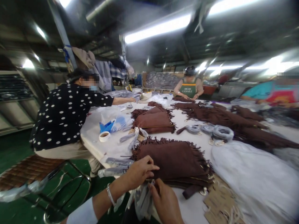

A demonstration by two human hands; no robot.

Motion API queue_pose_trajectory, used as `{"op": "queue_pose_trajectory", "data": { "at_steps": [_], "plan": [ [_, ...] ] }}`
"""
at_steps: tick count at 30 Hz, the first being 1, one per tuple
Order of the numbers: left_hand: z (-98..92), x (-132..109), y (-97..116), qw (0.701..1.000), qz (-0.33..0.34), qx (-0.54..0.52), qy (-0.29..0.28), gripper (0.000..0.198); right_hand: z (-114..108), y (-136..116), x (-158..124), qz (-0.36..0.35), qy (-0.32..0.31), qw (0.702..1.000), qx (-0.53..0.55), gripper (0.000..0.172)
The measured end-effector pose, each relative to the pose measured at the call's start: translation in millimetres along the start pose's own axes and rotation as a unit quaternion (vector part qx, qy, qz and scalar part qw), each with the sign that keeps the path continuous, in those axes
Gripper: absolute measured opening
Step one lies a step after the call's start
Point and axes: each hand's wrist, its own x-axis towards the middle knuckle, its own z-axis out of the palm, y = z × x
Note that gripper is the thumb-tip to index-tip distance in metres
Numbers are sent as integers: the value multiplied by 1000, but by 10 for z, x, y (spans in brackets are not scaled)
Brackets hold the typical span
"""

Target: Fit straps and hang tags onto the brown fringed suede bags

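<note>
A dark brown fringed bag (173, 158) lies flat on top of others at the near edge of the table. My left hand (139, 171) grips its near left corner, the index finger stretched over the brown surface. Just below, my right hand (164, 200) pinches a small metal clasp (153, 182) between thumb and fingers. From there a grey strap in clear plastic (143, 202) hangs over the table edge. The fingers partly hide where clasp and bag meet, so I cannot tell whether they are joined.
More brown bags (154, 121) lie farther back. Coiled wrapped straps (221, 133), a white plastic sheet (254, 177) and cardboard tags (219, 199) lie to the right. A tape roll (104, 137) stands left. One person (67, 115) leans over the table; others work beyond. A stool (30, 171) is at left.
</note>
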Motion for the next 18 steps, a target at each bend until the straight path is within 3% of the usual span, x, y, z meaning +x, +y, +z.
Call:
{"op": "queue_pose_trajectory", "data": {
  "at_steps": [4, 10, 12, 15, 18],
  "plan": [
    [55, 10, -53, 1000, -13, 3, -24, 42, -12, -176, -16, 0, -34, 999, -15, 14],
    [21, 50, 63, 994, 1, 94, -58, 40, 115, -305, 25, 6, -90, 995, -31, 30],
    [29, 39, 154, 986, 2, 158, -45, 46, 53, -210, 28, -13, -125, 991, -34, 25],
    [74, 50, 248, 963, -11, 263, -48, 72, -167, 54, 16, -14, -159, 985, -58, 18],
    [38, 127, 285, 948, -8, 305, -90, 53, -485, 361, -2, -18, -109, 993, -29, 22]
  ]
}}
